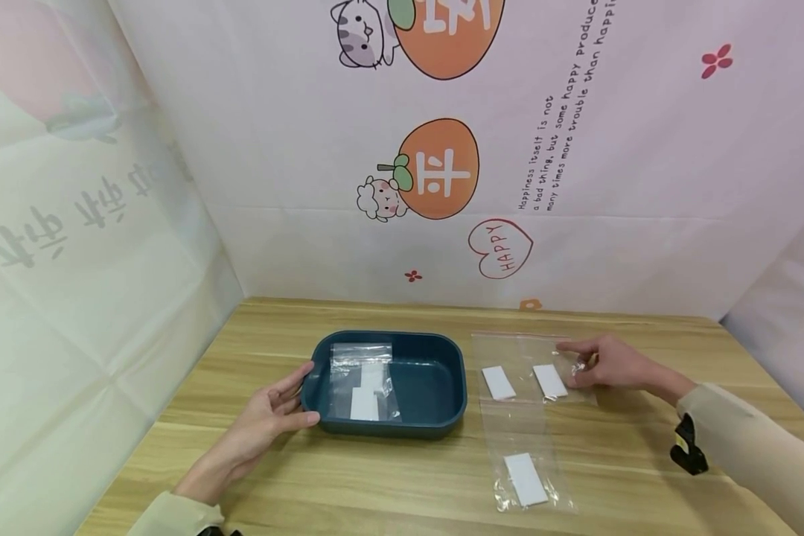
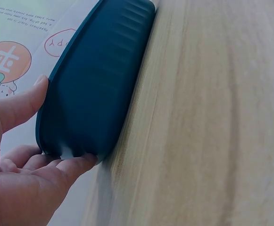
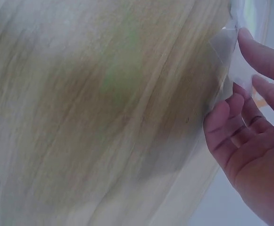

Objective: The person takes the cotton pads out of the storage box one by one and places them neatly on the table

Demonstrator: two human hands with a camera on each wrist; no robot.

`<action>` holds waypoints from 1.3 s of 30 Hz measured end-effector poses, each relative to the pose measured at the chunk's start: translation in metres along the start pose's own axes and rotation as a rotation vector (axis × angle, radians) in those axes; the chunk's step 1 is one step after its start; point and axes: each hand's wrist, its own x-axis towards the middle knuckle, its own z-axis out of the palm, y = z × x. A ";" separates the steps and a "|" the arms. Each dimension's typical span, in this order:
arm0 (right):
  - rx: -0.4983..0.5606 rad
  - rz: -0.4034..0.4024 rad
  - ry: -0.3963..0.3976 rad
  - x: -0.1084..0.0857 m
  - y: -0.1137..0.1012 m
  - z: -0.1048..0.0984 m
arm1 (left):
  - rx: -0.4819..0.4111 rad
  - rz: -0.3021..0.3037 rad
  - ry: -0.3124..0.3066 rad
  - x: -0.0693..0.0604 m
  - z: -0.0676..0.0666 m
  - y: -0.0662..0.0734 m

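Note:
My left hand (image 1: 263,418) grips the left end of a dark blue rectangular plastic tub (image 1: 423,387), thumb at the front corner and fingers along the end wall. The left wrist view shows that tub (image 2: 96,75) from outside, its rim against my thumb. Inside lie clear zip bags (image 1: 344,376) with white rectangular pieces (image 1: 365,404). On the right, my right hand (image 1: 613,365) holds the edge of a clear bag (image 1: 563,353) containing a white piece (image 1: 550,380), index finger stretched along it. In the right wrist view, clear film (image 3: 225,44) reaches my thumb; the exact contact is partly hidden.
Beside that bag lies another clear bag with a white piece (image 1: 499,383). A further bag (image 1: 519,428) with a white piece (image 1: 526,479) lies nearer the front. The wooden table (image 1: 402,484) meets a printed cloth backdrop (image 1: 308,253) behind, with cloth on both sides.

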 end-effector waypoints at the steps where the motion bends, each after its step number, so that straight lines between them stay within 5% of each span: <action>1: -0.013 0.001 0.005 0.000 0.000 0.001 | 0.003 0.000 0.002 0.000 0.000 0.000; 31: -0.088 0.029 0.008 -0.004 -0.004 -0.003 | 0.007 -0.001 0.004 0.001 0.001 -0.002; 39: -0.141 -0.018 0.081 0.002 -0.042 0.001 | 0.015 0.002 0.004 0.001 0.000 -0.002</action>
